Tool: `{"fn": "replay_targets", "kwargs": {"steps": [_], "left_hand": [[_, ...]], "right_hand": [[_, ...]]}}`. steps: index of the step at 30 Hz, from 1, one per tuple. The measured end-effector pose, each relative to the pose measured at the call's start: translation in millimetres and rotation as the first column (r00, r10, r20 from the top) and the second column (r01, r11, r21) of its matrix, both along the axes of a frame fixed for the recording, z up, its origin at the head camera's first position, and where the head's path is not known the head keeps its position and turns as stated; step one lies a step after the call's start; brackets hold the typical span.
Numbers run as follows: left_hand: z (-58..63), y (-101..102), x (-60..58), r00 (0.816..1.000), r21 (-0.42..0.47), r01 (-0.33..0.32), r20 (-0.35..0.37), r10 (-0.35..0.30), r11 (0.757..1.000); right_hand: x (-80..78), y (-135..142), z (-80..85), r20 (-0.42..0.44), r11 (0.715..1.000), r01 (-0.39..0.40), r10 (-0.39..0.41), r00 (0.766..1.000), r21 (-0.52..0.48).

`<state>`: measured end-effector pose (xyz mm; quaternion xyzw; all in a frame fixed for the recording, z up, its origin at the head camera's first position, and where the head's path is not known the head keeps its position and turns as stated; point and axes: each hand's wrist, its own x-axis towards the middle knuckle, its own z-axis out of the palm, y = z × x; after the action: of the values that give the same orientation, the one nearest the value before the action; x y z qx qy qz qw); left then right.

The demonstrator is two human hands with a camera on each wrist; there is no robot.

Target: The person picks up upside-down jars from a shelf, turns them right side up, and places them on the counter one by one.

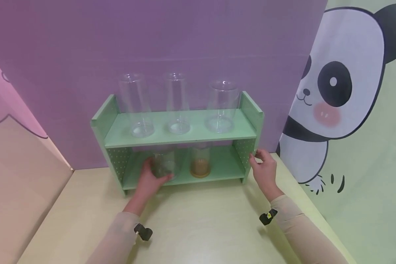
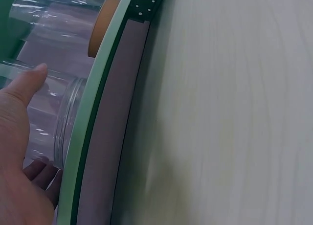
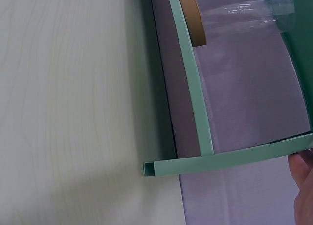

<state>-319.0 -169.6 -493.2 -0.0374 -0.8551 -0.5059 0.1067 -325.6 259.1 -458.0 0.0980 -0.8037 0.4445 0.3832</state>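
Observation:
A clear jar (image 1: 165,163) stands on the lower board of a green two-tier shelf (image 1: 184,141). My left hand (image 1: 150,178) holds this jar, with the thumb on one side and the fingers around the other; the left wrist view shows the jar's ringed end (image 2: 72,120) close to the board's front edge. My right hand (image 1: 264,169) is at the shelf's right side panel (image 1: 245,152), its fingertips touching the outside. In the right wrist view only part of this hand (image 3: 304,181) shows.
Beside the held jar is a clear container (image 1: 200,161) with a brown disc at its base. Three clear cylinders, a left one (image 1: 138,106), a middle one (image 1: 177,102) and a wide right one (image 1: 222,106), stand on top. The shelf sits on a pale wooden table (image 1: 201,223) against a purple wall.

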Motion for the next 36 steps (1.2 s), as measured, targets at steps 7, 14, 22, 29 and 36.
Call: {"fn": "replay_targets", "kwargs": {"steps": [7,14,22,29,36], "left_hand": [[-2.0,0,0.9,0.999,-0.017,-0.017,-0.028,0.016,1.000],[-2.4,-1,4.0,0.999,-0.035,-0.030,-0.034,0.029,0.999],[3.2,1,14.4,0.998,-0.019,0.008,-0.056,-0.009,1.000],[3.9,0,25.2,0.996,-0.029,0.034,-0.082,-0.036,0.999],[6.3,-3,39.2,0.995,0.010,0.084,-0.053,-0.084,0.996]], "right_hand": [[1.3,-4,0.0,-0.001,1.000,-0.007,0.007,1.000,-0.004],[2.2,-4,0.5,0.009,1.000,-0.009,0.009,1.000,-0.008],[2.7,-2,0.3,0.005,1.000,-0.007,0.007,1.000,-0.008],[2.2,-1,0.6,0.012,1.000,-0.005,0.005,1.000,-0.011],[1.6,-1,-0.4,0.013,1.000,-0.002,0.002,1.000,-0.009]]}}
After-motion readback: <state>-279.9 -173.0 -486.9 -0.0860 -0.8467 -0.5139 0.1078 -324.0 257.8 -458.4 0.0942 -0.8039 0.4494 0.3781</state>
